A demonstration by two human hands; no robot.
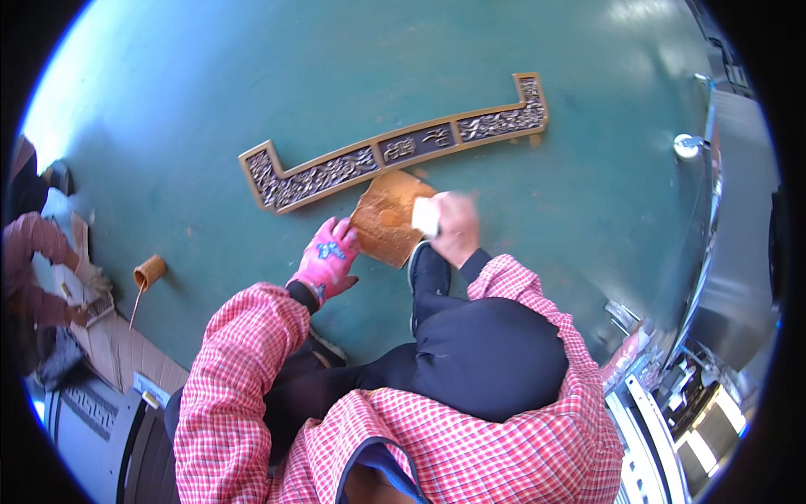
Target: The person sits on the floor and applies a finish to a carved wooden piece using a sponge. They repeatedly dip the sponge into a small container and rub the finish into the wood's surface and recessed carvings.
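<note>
Step in hand, judged: rubbing the flat golden-brown metal plate (386, 220), just below the long ornate bronze-coloured frame (395, 151). Left hand (326, 262), pink-gloved, presses flat and open on the plate's edge. Right hand (453, 227) is closed on a white pad (426, 216); the next stroke calls for steady bracing.

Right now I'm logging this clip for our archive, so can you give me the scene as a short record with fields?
setting: green floor, seen from above
left hand: left hand in a pink glove, flat on the floor, touching the edge of the brown sheet
right hand: right hand, blurred, holds a small white pad on the sheet
nearby piece: long ornate bronze frame lying just beyond the sheet
other things: small brown cup to the left
other people: a person's sleeve at the left edge
</note>
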